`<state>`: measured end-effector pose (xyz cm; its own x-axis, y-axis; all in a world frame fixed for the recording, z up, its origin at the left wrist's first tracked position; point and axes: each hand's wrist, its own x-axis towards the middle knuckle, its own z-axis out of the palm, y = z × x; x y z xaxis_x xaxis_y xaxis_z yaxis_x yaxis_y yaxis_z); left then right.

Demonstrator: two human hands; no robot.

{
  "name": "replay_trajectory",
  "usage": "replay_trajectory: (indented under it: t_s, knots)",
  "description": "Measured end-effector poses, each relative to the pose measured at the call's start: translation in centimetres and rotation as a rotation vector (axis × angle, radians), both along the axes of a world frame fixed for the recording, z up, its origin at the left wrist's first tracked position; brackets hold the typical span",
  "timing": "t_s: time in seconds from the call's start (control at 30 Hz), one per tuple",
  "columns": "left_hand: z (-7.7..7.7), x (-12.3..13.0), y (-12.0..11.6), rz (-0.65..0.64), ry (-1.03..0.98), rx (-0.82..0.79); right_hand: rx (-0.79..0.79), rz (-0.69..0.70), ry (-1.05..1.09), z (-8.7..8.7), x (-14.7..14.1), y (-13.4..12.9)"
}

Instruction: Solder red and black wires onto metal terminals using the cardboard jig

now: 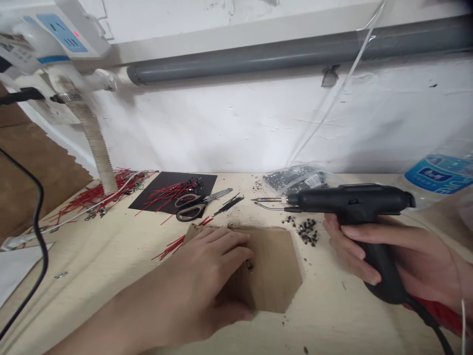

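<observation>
My right hand [402, 261] is wrapped round the grip of a black soldering gun [354, 199]. Its metal tip and the thin curved tube under it point left, above the table. My left hand [207, 276] rests on a piece of brown cardboard [277, 276], thumb spread away from the fingers. Right by its fingertips lies a small dark metal part [250, 266]; whether a finger presses on it I cannot tell. Behind the cardboard are scissors [192, 204], short black tubes or wires [229, 204] and red wires [172, 246].
Small black parts [307, 231] lie in a pile below the gun's tip. A plastic bag of parts [295, 178] stands against the wall. More red wires lie on a black sheet [148, 190] and at left. A bottle [438, 175] is at right; a black cable [42, 236] hangs at left.
</observation>
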<state>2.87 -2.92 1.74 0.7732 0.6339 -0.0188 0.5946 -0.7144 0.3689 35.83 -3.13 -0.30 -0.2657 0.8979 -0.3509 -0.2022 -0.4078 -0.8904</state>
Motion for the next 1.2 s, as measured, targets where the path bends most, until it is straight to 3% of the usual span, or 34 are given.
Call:
replay_trajectory:
  t_s: [0.53,0.67,0.87,0.97,1.2]
  knots:
    - [-3.4,-0.1,0.8,0.018,-0.211,0.037,-0.006,0.027,0.045,0.3,-0.2,0.0]
    - [-3.3,0.1,0.9,0.029,-0.261,0.096,-0.024,0.012,0.034,0.4,-0.3,0.0]
    - [-2.9,-0.3,1.9,0.207,-0.313,0.201,0.015,0.029,0.017,0.7,-0.5,0.0]
    - [-2.7,-0.9,2.6,0.278,-0.265,0.250,0.021,0.026,0.024,0.7,-0.4,0.0]
    - [-2.1,-1.6,3.3,0.310,-0.080,0.311,0.002,0.010,0.027,0.5,-0.4,0.0]
